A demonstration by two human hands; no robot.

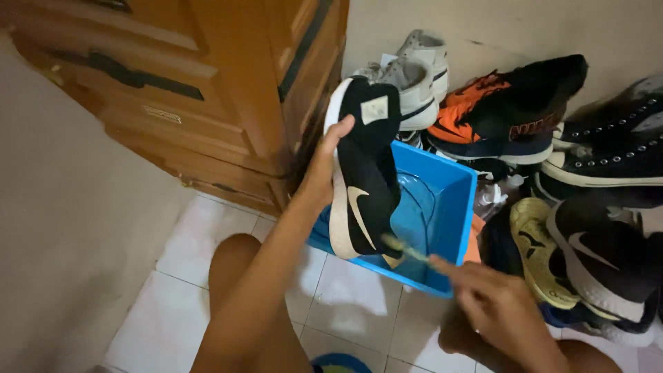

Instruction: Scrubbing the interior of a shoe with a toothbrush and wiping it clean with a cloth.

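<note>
The left hand (324, 162) was clamped on 1 black sneaker (362, 173) held over the blue tub (452, 207), the right hand (494, 300) gripped a small brush (404, 249) at its toe, so scrubbing looked midway.

Brown wooden cabinet (207, 90) stands at left on white tiled floor (186, 290). A pile of shoes against the wall: white sneakers (418, 76), orange-black trainer (511, 110), black canvas high-tops (608, 152), yellow-soled shoe (535, 242).
</note>
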